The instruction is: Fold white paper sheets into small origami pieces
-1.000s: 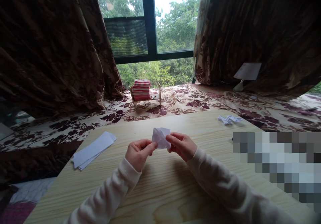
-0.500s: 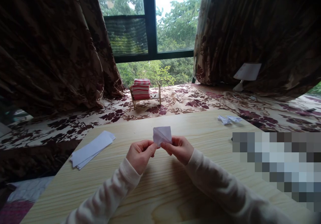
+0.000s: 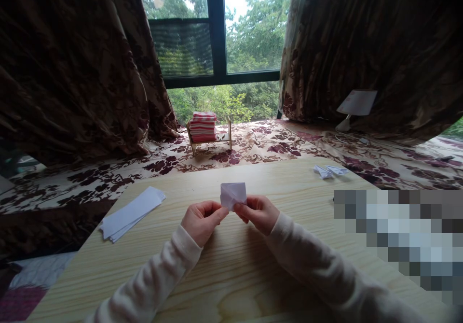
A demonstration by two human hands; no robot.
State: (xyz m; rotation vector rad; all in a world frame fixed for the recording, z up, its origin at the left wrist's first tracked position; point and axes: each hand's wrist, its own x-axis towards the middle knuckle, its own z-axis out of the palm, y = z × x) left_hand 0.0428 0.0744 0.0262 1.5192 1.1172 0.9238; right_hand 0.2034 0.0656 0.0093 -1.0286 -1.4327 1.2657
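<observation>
A small folded piece of white paper (image 3: 232, 193) is held upright just above the wooden table, with creases across its face. My left hand (image 3: 202, 220) pinches its lower left corner between thumb and forefinger. At the lower right corner, my right hand (image 3: 259, 213) grips it, thumb on the near face and fingers behind. On the left of the table lies a loose stack of white paper strips (image 3: 133, 214). Small folded white paper pieces (image 3: 330, 171) rest near the far right edge.
The pale wooden table (image 3: 202, 284) stands before a floral-covered ledge (image 3: 267, 144). On that ledge are a small wooden rack with striped folded cloths (image 3: 203, 127) and a white lamp (image 3: 356, 103). A blurred-out patch (image 3: 408, 236) covers the right side. Dark curtains flank the window.
My right thumb has shifted slightly on the paper's lower edge. Otherwise both hands keep the paper in nearly the same place, and the view has moved a little.
</observation>
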